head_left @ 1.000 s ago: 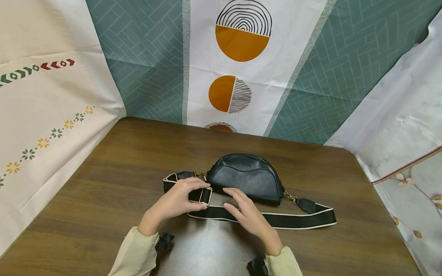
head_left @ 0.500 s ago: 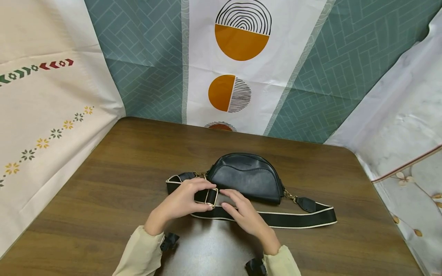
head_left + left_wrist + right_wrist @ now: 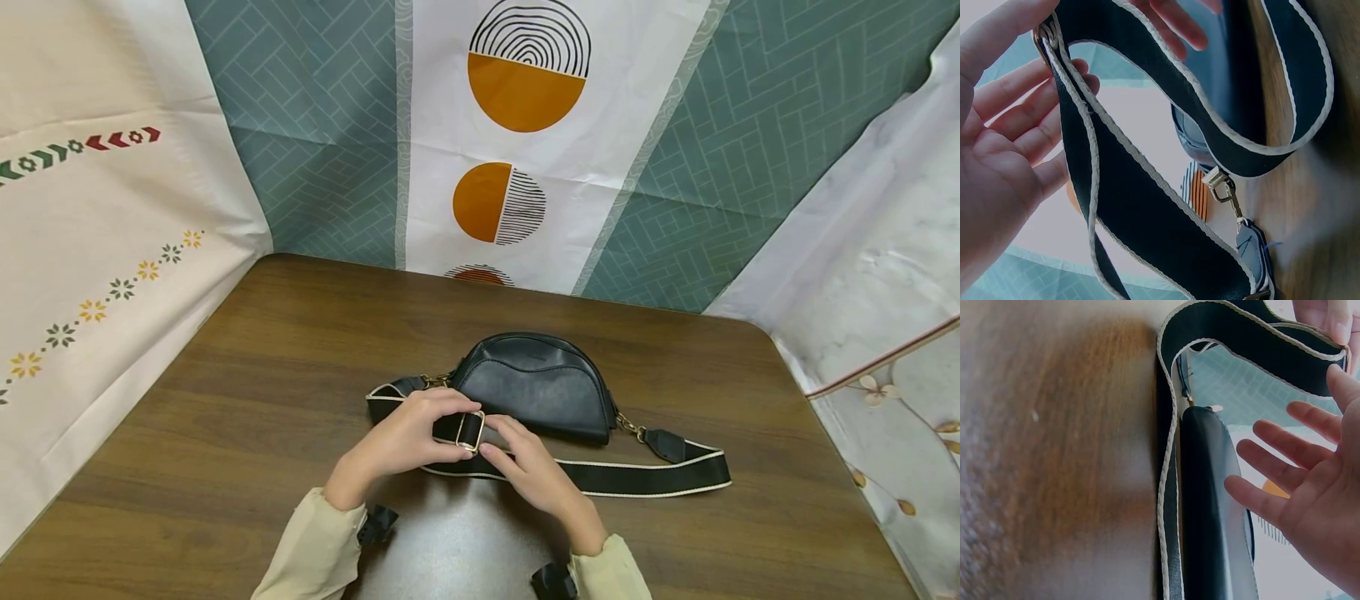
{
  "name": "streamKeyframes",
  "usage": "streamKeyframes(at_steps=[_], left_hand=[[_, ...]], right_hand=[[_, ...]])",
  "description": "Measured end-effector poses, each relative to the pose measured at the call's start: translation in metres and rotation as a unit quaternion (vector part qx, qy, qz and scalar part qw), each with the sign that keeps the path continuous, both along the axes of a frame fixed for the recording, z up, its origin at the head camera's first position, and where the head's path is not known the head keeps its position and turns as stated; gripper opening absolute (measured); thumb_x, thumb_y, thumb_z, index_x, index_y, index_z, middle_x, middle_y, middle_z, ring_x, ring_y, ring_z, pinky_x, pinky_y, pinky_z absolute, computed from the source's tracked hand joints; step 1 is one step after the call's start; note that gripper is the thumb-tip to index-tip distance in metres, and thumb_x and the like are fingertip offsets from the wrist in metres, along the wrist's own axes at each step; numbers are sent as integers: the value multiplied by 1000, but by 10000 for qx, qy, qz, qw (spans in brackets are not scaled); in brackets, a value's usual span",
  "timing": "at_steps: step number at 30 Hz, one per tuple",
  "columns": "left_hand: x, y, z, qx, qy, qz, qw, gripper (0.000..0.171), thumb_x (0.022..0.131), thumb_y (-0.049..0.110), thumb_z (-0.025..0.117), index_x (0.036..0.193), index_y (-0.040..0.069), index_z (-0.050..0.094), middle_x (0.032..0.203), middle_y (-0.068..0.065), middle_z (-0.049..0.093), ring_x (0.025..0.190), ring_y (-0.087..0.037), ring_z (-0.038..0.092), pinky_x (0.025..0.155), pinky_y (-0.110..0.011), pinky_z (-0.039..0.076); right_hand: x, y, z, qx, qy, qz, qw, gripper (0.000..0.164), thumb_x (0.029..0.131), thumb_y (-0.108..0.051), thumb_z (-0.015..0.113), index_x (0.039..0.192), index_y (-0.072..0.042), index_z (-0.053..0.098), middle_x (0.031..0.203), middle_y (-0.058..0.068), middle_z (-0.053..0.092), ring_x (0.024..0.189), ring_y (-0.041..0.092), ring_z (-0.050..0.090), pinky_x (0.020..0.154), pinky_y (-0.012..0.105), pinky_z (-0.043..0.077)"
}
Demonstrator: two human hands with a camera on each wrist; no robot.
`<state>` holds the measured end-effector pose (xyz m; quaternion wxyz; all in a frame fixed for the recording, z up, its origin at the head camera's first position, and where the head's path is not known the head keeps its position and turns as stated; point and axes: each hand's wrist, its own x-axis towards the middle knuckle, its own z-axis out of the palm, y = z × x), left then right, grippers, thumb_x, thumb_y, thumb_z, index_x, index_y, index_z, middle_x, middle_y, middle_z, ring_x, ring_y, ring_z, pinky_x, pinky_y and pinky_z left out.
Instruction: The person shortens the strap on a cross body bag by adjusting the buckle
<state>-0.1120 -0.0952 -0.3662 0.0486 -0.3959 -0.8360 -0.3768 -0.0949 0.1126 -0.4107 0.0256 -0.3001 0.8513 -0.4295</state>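
Note:
A black half-moon handbag [image 3: 532, 387] lies on the table, its wide black strap [image 3: 630, 478] with cream edging looped in front. My left hand [image 3: 408, 437] pinches the strap at its gold rectangular slider buckle [image 3: 481, 431], thumb below and fingers above. The left wrist view shows the doubled strap running down from that pinch. My right hand [image 3: 536, 475] is beside the buckle, its thumb and index fingertips right at the buckle's right edge. Seen from the right wrist, the right fingers [image 3: 1272, 461] are spread and rather straight, with the thumb tip close against the strap.
Gold clasps [image 3: 630, 427] join the strap's leather ends to both sides of the bag. The brown wooden table [image 3: 225, 417] ends at a patterned teal and white cloth [image 3: 330, 150] behind. Pale cloths hang at left and right.
My left hand has moved right with the buckle, drawing the left strap loop along. The right hand stays nearly in place, so the buckle is now at its fingertips.

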Motion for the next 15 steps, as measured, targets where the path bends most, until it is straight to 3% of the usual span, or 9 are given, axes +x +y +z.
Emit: streamKeyframes(at_steps=[8, 15], left_hand=[[0, 2, 1, 63, 39, 4, 10000, 43, 72, 18, 74, 107, -2, 62, 103, -5, 61, 92, -16, 56, 78, -28, 45], [-1, 3, 2, 81, -73, -21, 9999, 42, 71, 17, 74, 107, -1, 62, 102, -5, 61, 91, -15, 56, 76, -26, 46]], right_hand=[[0, 1, 0, -102, -147, 93, 9998, 32, 94, -21, 45, 122, -6, 50, 121, 3, 49, 114, 17, 44, 92, 40, 37], [1, -2, 4, -334, -312, 175, 9988, 27, 94, -9, 45, 120, -3, 50, 117, 7, 52, 107, 21, 50, 84, 36, 45]])
